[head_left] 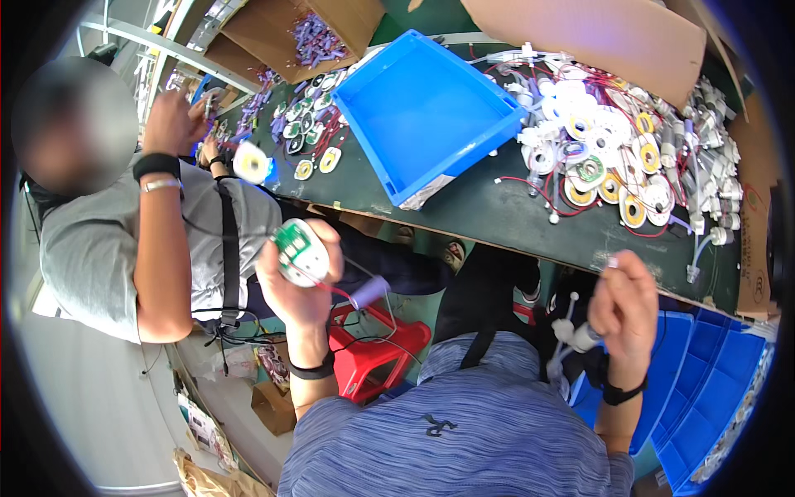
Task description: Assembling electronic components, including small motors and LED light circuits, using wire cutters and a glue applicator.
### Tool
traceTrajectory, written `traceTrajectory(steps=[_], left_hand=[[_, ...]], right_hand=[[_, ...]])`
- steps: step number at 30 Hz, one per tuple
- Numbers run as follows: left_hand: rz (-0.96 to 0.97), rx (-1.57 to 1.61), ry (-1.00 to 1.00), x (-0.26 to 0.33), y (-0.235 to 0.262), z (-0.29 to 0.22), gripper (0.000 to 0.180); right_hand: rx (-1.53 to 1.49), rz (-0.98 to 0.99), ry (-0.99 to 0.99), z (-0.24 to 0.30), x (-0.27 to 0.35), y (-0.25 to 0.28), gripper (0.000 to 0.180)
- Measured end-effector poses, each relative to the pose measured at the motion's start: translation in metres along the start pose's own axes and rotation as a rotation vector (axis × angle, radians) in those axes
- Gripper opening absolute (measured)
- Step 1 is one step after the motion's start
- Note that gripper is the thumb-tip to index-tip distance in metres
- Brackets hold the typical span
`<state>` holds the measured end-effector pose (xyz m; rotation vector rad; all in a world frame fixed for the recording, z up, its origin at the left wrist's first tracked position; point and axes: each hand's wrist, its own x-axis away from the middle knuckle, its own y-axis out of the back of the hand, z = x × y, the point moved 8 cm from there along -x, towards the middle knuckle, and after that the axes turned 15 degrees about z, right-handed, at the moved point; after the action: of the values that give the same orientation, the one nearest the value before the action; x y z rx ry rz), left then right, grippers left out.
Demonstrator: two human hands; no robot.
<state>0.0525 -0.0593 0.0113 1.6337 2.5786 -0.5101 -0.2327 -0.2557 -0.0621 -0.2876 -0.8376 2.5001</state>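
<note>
My left hand (300, 302) is raised at the left, in front of my body. Its fingers close around a white oval disc carrying a green circuit board (291, 241). From that disc a red wire leads to a purple cylindrical battery (369, 292) dangling beside the hand. Over on the right, my right hand (628, 308) has its fingers curled together. They grip a whitish cylindrical plastic fitting with a clear tube (585, 338), which hangs below the fingers. Part of the fitting is covered by the hand.
A blue tray (422, 124) sits on the dark green table (497, 197). Right of it lies a heap of white discs, wires and tube fittings (600, 149). At left, a co-worker (157, 248) handles a blurred disc. A red stool (364, 352) and blue bins (712, 381) stand below.
</note>
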Motion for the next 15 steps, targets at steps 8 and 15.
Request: traceTrajectory(steps=[8, 15], left_hand=[[0.048, -0.029, 0.272, 0.036, -0.074, 0.060, 0.041], [0.188, 0.012, 0.302, 0.036, -0.096, 0.092, 0.021]], right_hand=[[0.048, 0.122, -0.073, -0.048, -0.017, -0.066, 0.014], [0.172, 0.061, -0.114, -0.056, -0.013, -0.063, 0.013]])
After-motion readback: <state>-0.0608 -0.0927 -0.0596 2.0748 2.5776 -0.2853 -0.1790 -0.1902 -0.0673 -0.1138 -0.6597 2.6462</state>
